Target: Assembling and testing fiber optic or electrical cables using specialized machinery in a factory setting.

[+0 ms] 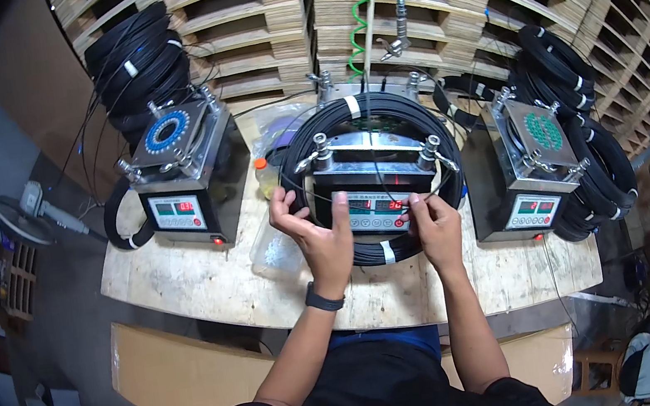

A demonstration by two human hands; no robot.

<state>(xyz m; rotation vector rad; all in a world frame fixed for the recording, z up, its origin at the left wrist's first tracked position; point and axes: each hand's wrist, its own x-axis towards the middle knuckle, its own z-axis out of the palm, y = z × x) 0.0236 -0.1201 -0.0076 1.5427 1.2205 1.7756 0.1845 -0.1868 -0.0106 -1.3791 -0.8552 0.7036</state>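
Observation:
A coil of black cable [301, 141], tied with white bands, hangs around the front of the middle machine [371, 172], a metal box with a lit display panel [377, 210]. My left hand [321, 241] is at the coil's left side, fingers apart and thumb raised in front of the panel. On the panel's right side, my right hand [438, 230] is closed, thumb against forefinger, pinching a thin stretch of the black cable. Its exact end is too small to make out.
Similar machines stand on the wooden table [357, 303] at left [183, 178] and right [529, 160]. Black cable coils are piled behind the left one [137, 71] and beside the right one [596, 162]. A green spiral air hose [357, 22] hangs before stacked pallets [248, 25].

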